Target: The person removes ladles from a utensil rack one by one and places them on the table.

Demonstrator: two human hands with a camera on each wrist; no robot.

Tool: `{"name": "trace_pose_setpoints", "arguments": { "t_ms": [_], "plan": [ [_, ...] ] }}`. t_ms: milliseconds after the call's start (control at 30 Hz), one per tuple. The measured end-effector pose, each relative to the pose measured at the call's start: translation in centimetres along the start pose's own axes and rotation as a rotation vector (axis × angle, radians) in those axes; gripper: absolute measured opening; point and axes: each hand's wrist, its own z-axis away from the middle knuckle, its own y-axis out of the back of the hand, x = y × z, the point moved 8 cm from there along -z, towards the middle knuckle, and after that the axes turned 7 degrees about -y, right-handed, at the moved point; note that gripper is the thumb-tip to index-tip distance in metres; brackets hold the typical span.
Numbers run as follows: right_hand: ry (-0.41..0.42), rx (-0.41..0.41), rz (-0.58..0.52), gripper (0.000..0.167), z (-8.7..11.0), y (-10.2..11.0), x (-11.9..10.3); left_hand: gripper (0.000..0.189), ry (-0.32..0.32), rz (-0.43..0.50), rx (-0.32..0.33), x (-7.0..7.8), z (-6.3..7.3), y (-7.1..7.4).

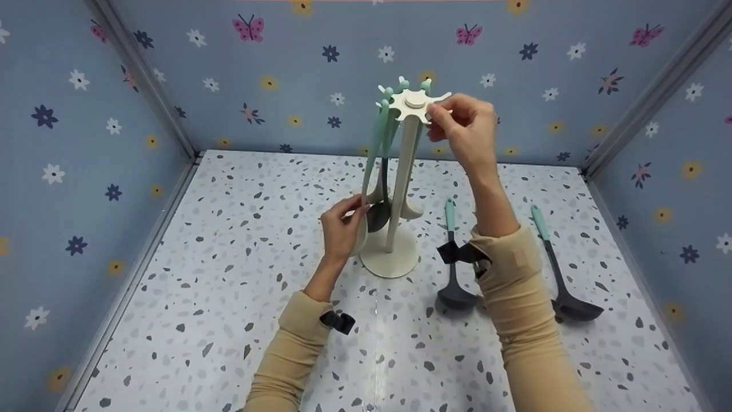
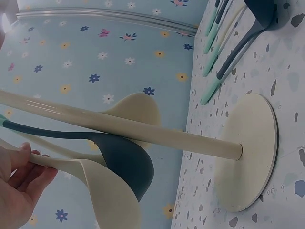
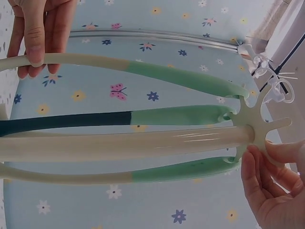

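Note:
A cream utensil rack (image 1: 406,171) stands on its round base, with a hooked top ring (image 1: 416,103). My left hand (image 1: 342,226) pinches the lower shaft of a cream cooking utensil (image 2: 114,193) with a broad curved head and green handle, whose top end hangs on a hook. Just behind it hangs a dark ladle (image 2: 129,160). Another cream-headed utensil (image 1: 410,210) hangs on the post's far side. At the top ring, my right hand (image 1: 472,129) pinches one hook between thumb and fingers; the right wrist view shows this grip at the ring's edge.
To the right on the speckled table (image 1: 229,274) lie a dark ladle (image 1: 456,296) and a dark utensil with a wide head (image 1: 579,308). My right sleeve hides part of that area; the left wrist view shows several green handles there. Flower-patterned walls (image 1: 366,46) enclose the table.

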Motion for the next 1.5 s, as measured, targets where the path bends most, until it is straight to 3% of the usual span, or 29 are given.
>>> {"name": "trace_pose_setpoints", "arguments": {
  "t_ms": [300, 367, 467, 633, 800, 967, 1100, 1267, 1500],
  "plan": [
    [0.015, -0.001, -0.002, 0.017, 0.0, 0.0, 0.1, 0.017, 0.011, 0.009, 0.012, -1.3, 0.1, 0.1],
    [0.006, -0.005, -0.003, 0.017, 0.0, -0.1, 0.2, 0.018, 0.005, 0.018, 0.022, -1.1, 0.0, 0.2],
    [-0.016, -0.008, -0.012, 0.016, 0.0, -0.1, 0.2, 0.018, -0.001, 0.024, 0.034, 0.5, -0.2, 0.6],
    [-0.033, -0.008, -0.017, 0.014, 0.6, -0.3, -1.1, 0.019, -0.003, 0.016, 0.044, 0.7, 0.2, 1.3],
    [-0.043, -0.007, -0.019, 0.014, 1.0, -0.4, -1.9, 0.017, 0.013, -0.011, 0.058, -1.8, 1.0, 2.2],
    [-0.045, -0.007, -0.027, 0.013, 1.0, -0.4, -1.8, 0.017, 0.080, -0.061, 0.057, -4.3, 2.0, 3.2],
    [-0.040, -0.010, -0.020, 0.013, 0.8, -0.3, -1.3, 0.018, 0.144, -0.144, 0.018, -5.7, 2.8, 3.7],
    [-0.091, -0.013, -0.057, 0.012, 0.2, -0.1, 0.4, 0.020, 0.253, -0.257, -0.035, -7.6, 3.6, 4.0],
    [-0.092, -0.003, -0.050, 0.012, 0.1, 0.2, 0.7, 0.017, 0.400, -0.378, -0.127, -10.3, 4.6, 4.0]
  ]
}}
